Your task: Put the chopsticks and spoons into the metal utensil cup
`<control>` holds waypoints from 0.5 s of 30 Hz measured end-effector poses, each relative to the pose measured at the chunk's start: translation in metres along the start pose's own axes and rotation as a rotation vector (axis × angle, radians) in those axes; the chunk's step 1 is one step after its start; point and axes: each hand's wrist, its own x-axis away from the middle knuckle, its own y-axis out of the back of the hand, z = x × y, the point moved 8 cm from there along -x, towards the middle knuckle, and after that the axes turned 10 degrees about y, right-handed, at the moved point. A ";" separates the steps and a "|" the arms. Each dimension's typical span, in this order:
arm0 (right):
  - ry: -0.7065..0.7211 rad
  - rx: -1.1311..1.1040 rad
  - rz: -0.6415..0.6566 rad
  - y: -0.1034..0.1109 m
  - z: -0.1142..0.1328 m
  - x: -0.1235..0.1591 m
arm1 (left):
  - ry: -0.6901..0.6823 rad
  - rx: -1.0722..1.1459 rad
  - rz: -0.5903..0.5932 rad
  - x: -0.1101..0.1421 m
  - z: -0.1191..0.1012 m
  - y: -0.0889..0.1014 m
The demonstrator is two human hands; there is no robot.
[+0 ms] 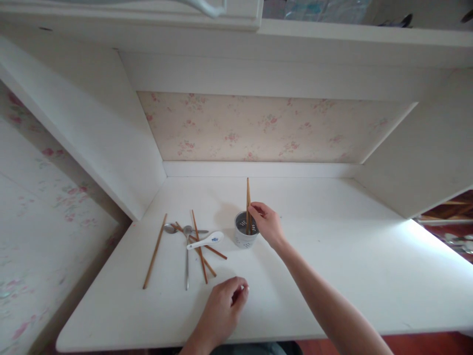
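My right hand [266,223] pinches wooden chopsticks [248,199] that stand upright in a small white perforated holder [244,237] on the white desk [332,276]. My left hand [225,306] rests on the desk near the front edge, fingers curled loosely with nothing visible in them. To the left of the holder lie several loose chopsticks [199,246], a white ceramic spoon [207,240] with a blue pattern and metal spoons [186,256].
A single chopstick [155,251] lies apart at the far left of the pile. White side panels and a floral back wall [266,128] enclose the desk. A shelf runs overhead.
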 end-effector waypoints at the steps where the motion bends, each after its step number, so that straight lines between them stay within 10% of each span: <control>1: -0.006 -0.014 -0.013 0.000 -0.002 0.001 | -0.001 -0.003 -0.001 0.000 0.000 0.000; 15: -0.030 -0.079 -0.036 0.000 -0.006 0.006 | -0.004 0.003 0.005 -0.002 -0.001 -0.001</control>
